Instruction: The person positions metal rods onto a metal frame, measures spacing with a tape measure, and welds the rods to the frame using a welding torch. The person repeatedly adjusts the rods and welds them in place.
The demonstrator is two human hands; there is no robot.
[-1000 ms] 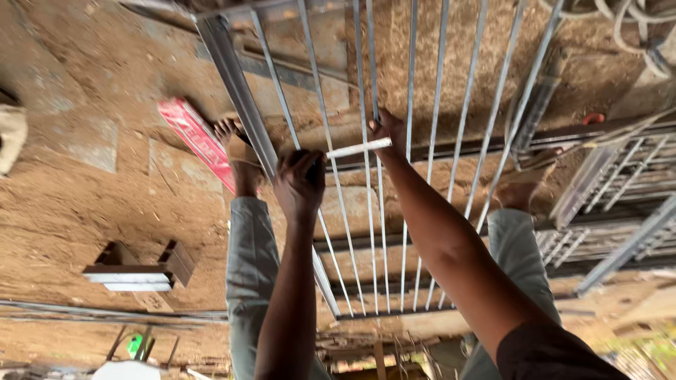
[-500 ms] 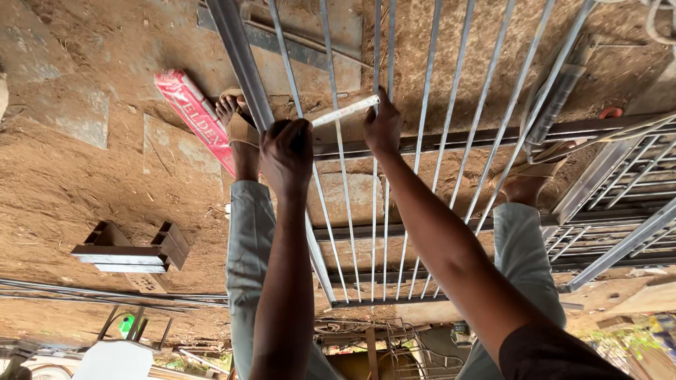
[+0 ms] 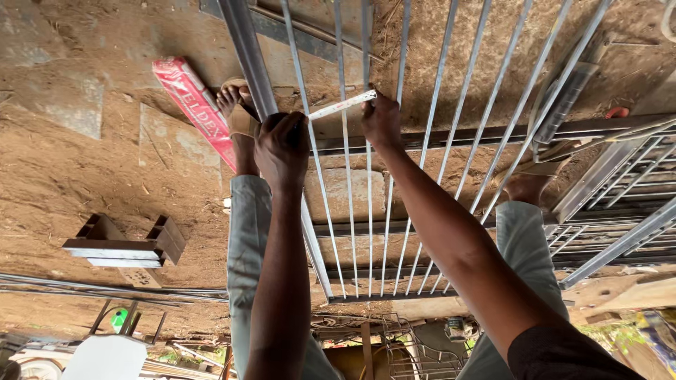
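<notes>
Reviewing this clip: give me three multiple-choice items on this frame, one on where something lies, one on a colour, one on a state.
1. Where does the long box lie?
A. On the dirt ground beside the sandalled foot
B. On top of the metal bars
C. In the right hand

2. What colour is that box?
A. Blue
B. Red
C. Green

3. How is the tape measure strip held?
A. Rolled up on the ground
B. Hanging loose from one hand
C. Stretched across the bars of the metal grille between both hands

Answers:
1. A, it lies flat on the soil next to the foot.
2. B, its faces are red.
3. C, the left hand and the right hand each hold one end.
</notes>
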